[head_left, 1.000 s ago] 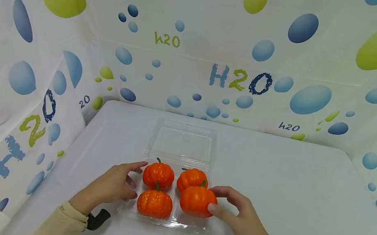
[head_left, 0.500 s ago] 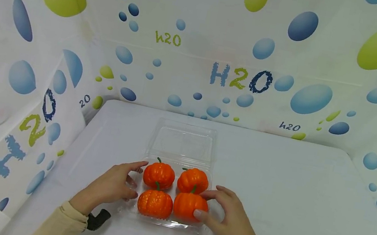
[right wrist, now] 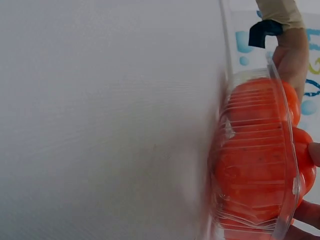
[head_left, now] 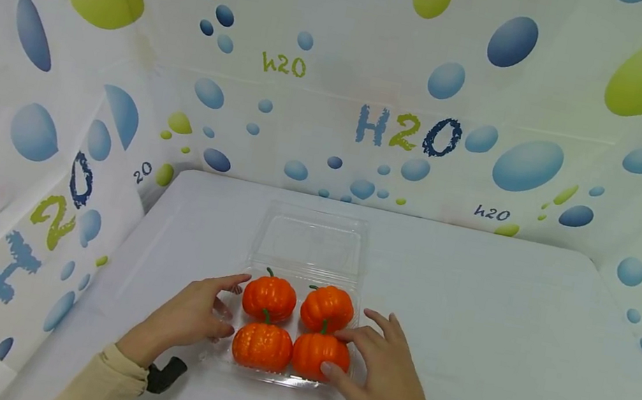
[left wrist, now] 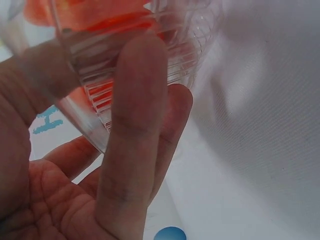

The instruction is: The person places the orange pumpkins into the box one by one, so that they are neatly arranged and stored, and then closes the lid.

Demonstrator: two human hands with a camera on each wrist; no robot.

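In the head view a clear hinged plastic container (head_left: 291, 380) lies with its lid (head_left: 312, 242) folded back. Several small orange toy pumpkins with green stems sit in its base: a back-left one (head_left: 269, 297), a back-right one (head_left: 327, 309), a speckled front-left one (head_left: 262, 346) and a front-right one (head_left: 322, 356). My right hand (head_left: 391, 389) holds the front-right pumpkin between thumb and fingers. At the container's left side, my left hand (head_left: 183, 315) grips the edge. The left wrist view shows its fingers (left wrist: 135, 100) against the ribbed clear wall.
A white cloth covers the table (head_left: 468, 309). Behind it and at the sides hangs a white curtain (head_left: 350, 28) with blue and green ovals and H2O lettering. A black strap (head_left: 167, 374) sticks out by the left sleeve (head_left: 102, 383).
My right hand has moved left and toward me, lowering its pumpkin into the container's front-right space. The left hand has stayed at the container's left edge.
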